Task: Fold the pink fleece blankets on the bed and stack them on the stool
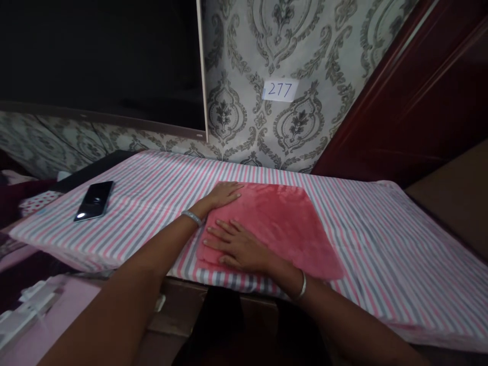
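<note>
A folded pink-red fuzzy cloth [282, 229] lies flat on a table covered with a pink, grey and white striped sheet [381, 239]. My left hand [223, 195] rests flat on the cloth's far left corner, fingers stretched out. My right hand [238, 246] lies flat on the cloth's near left part, fingers spread and pointing left. Both wrists wear a silver bangle. Neither hand holds anything.
A black phone [94, 200] lies on the striped sheet at the left. A dark screen [99, 61] hangs on the patterned wall behind, beside a paper label reading 277 [280, 90]. A dark red door [419, 91] stands at the right. White items [23, 310] sit low at the left.
</note>
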`<action>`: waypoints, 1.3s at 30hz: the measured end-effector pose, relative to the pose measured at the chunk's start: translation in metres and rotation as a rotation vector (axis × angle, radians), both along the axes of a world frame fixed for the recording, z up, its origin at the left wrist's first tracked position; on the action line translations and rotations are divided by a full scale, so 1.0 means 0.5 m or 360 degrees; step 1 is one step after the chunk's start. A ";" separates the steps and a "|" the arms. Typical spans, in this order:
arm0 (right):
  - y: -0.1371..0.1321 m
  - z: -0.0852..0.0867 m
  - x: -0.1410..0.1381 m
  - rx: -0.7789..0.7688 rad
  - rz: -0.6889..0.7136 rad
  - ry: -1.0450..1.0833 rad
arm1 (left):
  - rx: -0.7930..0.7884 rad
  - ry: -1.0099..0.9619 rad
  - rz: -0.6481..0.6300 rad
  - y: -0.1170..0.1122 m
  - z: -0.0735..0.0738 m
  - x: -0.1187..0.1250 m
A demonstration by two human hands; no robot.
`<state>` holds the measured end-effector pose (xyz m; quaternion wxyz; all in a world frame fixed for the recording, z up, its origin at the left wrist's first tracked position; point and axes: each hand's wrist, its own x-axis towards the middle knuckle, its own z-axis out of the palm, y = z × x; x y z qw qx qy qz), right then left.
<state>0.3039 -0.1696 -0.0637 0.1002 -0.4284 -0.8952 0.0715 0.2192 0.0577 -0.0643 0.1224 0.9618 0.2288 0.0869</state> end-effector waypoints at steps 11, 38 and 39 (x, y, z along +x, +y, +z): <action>-0.060 0.081 0.059 0.0093 -0.0390 0.0056 | 0.0133 -0.0159 0.0362 -0.129 0.101 -0.081; -0.091 0.044 0.272 0.0049 -0.1490 0.0099 | 0.0089 0.0120 0.0508 -0.254 0.080 -0.125; -0.068 0.066 0.277 0.0081 -0.1517 0.0118 | 0.0110 0.0103 0.0525 -0.242 0.103 -0.104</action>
